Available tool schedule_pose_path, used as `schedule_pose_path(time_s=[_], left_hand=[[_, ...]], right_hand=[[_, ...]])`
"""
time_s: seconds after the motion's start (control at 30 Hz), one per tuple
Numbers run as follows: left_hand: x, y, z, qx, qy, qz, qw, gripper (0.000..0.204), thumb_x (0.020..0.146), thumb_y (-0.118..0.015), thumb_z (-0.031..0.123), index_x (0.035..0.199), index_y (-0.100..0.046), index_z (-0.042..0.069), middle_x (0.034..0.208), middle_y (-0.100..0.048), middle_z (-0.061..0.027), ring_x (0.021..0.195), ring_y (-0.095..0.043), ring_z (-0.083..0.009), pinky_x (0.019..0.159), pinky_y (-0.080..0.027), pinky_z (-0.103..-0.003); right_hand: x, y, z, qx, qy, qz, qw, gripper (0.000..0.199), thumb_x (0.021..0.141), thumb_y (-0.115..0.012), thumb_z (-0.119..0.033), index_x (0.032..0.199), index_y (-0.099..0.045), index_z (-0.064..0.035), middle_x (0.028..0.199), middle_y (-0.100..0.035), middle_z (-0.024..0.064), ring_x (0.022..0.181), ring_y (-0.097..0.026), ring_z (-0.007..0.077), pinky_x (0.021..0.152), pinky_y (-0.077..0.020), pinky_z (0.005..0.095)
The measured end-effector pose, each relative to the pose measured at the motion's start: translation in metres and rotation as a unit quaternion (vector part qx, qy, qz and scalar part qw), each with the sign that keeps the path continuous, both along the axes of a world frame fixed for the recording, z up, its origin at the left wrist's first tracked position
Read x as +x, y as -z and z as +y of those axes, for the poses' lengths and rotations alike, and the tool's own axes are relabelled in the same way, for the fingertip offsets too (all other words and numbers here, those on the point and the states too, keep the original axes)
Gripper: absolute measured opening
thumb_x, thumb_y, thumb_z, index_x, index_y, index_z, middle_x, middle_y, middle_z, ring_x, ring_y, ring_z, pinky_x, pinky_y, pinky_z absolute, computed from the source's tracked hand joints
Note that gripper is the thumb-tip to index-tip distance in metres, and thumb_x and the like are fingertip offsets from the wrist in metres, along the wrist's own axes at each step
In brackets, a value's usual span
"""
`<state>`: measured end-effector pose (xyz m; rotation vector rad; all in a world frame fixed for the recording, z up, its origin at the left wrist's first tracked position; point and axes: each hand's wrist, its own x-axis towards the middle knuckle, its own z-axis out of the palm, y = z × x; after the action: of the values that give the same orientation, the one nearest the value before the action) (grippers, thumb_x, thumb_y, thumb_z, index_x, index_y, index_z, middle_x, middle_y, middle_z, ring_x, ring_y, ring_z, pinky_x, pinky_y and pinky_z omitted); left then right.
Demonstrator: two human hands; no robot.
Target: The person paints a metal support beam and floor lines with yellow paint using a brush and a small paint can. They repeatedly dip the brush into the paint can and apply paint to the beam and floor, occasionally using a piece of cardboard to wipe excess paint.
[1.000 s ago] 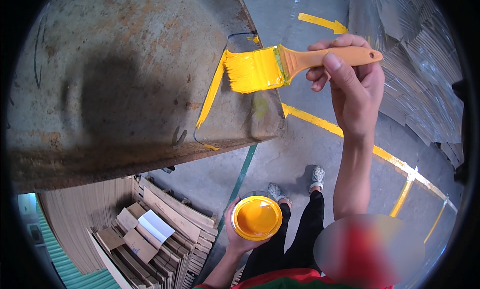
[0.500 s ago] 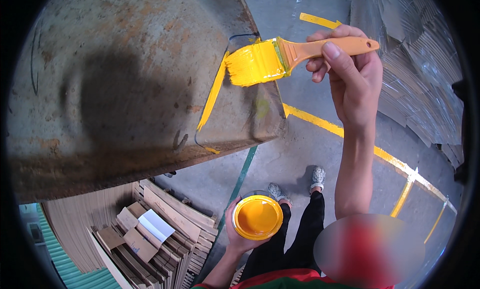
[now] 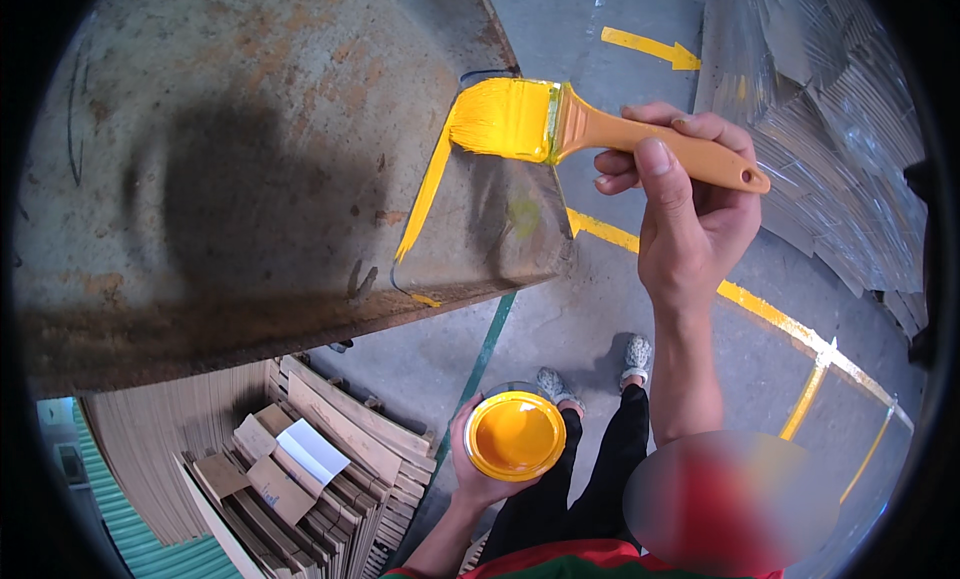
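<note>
My right hand (image 3: 695, 194) grips a paintbrush (image 3: 640, 139) by its orange handle, thumb on top. The wide bristles, coated in yellow paint, touch a rusty grey metal surface (image 3: 290, 99) near its right edge. From the bristles a yellow painted stripe (image 3: 425, 199) slants down to the left, beside a thin dark drawn line. A small yellow dab (image 3: 425, 300) lies near the metal's lower edge. Low in the middle, my left hand (image 3: 475, 464) is wrapped around an open can of yellow paint (image 3: 515, 434), held upright in front of my legs.
Stacked flat cardboard (image 3: 330, 479), with a white sheet (image 3: 312, 451) on top, stands at lower left. More cardboard under clear film (image 3: 830, 129) is at upper right. The floor carries yellow lines, a yellow arrow (image 3: 655, 49) and a green line (image 3: 488, 344).
The brush handle has swung downward at its right end, and my right hand has moved down and slightly left. The bristles have shifted up a little. My left hand and the can have stayed put.
</note>
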<state>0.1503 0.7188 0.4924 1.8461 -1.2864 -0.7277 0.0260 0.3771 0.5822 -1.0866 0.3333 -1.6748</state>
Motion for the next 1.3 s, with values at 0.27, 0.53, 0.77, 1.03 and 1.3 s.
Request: schedule_pose_path(time_s=[0.27, 0.53, 0.77, 1.03, 1.3], left_hand=[[-0.002, 0.0, 0.002, 0.002, -0.007, 0.018, 1.0, 0.139, 0.052, -0.105, 0.036, 0.155, -0.02, 0.002, 0.15, -0.038, -0.017, 0.139, -0.045, -0.0303, 0.118, -0.038, -0.046], [-0.003, 0.001, 0.004, 0.0, -0.005, 0.016, 1.0, 0.139, 0.052, -0.105, 0.036, 0.155, -0.019, 0.003, 0.15, -0.037, -0.0165, 0.138, -0.046, -0.0298, 0.118, -0.039, -0.045], [-0.002, 0.001, 0.006, 0.003, -0.005, 0.019, 1.0, 0.138, 0.052, -0.105, 0.037, 0.155, -0.02, 0.003, 0.15, -0.038, -0.0167, 0.139, -0.045, -0.0301, 0.118, -0.038, -0.045], [-0.001, -0.001, 0.008, 0.0, -0.002, -0.01, 1.0, 0.138, 0.053, -0.105, 0.037, 0.155, -0.02, 0.002, 0.151, -0.038, -0.0179, 0.139, -0.045, -0.0307, 0.119, -0.038, -0.046], [-0.001, -0.001, 0.006, 0.006, -0.002, -0.008, 1.0, 0.138, 0.052, -0.106, 0.036, 0.155, -0.02, 0.002, 0.151, -0.037, -0.018, 0.14, -0.045, -0.0309, 0.119, -0.038, -0.046]], right_hand=[[0.007, 0.002, 0.016, -0.013, 0.055, 0.019, 0.998, 0.031, 0.095, -0.069, 0.005, 0.118, -0.048, 0.0027, 0.116, -0.068, 0.0259, 0.091, -0.077, 0.0273, 0.076, -0.0668, 0.0342], [0.011, 0.004, 0.025, -0.043, 0.086, 0.037, 0.995, 0.033, 0.094, -0.068, 0.009, 0.119, -0.047, 0.0025, 0.119, -0.066, 0.027, 0.093, -0.077, 0.0273, 0.08, -0.0668, 0.0351], [0.006, 0.003, 0.036, -0.033, 0.079, 0.05, 0.995, 0.034, 0.094, -0.068, 0.008, 0.12, -0.047, 0.0031, 0.118, -0.066, 0.0283, 0.092, -0.076, 0.0266, 0.078, -0.0669, 0.0345], [-0.015, -0.014, 0.004, 0.023, 0.002, 0.028, 0.999, 0.026, 0.097, -0.07, -0.001, 0.117, -0.053, 0.0055, 0.111, -0.071, 0.0252, 0.086, -0.077, 0.0265, 0.072, -0.0662, 0.0335], [-0.015, -0.012, -0.006, 0.023, -0.012, 0.061, 0.998, 0.027, 0.098, -0.07, -0.003, 0.119, -0.055, 0.0056, 0.112, -0.071, 0.0236, 0.087, -0.077, 0.026, 0.073, -0.0662, 0.0333]])
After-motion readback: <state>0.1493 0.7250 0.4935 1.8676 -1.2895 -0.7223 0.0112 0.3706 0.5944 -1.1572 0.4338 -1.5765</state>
